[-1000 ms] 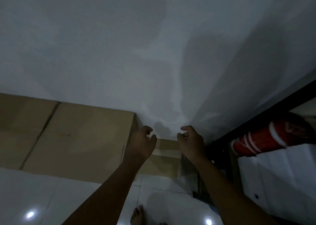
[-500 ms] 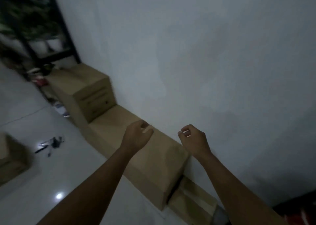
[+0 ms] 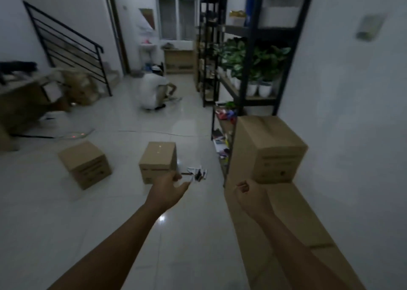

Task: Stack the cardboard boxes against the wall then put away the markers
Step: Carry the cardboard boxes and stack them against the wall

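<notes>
Along the right wall runs a long low cardboard box [image 3: 293, 221], and a second cardboard box [image 3: 267, 148] stands on its far end. Two loose cardboard boxes sit on the tiled floor: one in the middle [image 3: 159, 161] and one further left [image 3: 84, 164]. Several markers [image 3: 197, 173] lie scattered on the floor just right of the middle box. My left hand [image 3: 170, 190] reaches forward, empty, fingers apart, near the middle box. My right hand [image 3: 250, 194] hovers over the long box with its fingers curled in, holding nothing.
A black metal shelf rack [image 3: 246, 74] with potted plants stands against the right wall beyond the stacked box. A person [image 3: 153, 90] crouches on the floor farther back. A staircase railing [image 3: 68, 47] and more boxes [image 3: 81, 87] are at the left.
The view has swung from the wall and the boxes against it to the left, out into the room. Both hands have come off the box at the wall and are held out in front, empty.
</notes>
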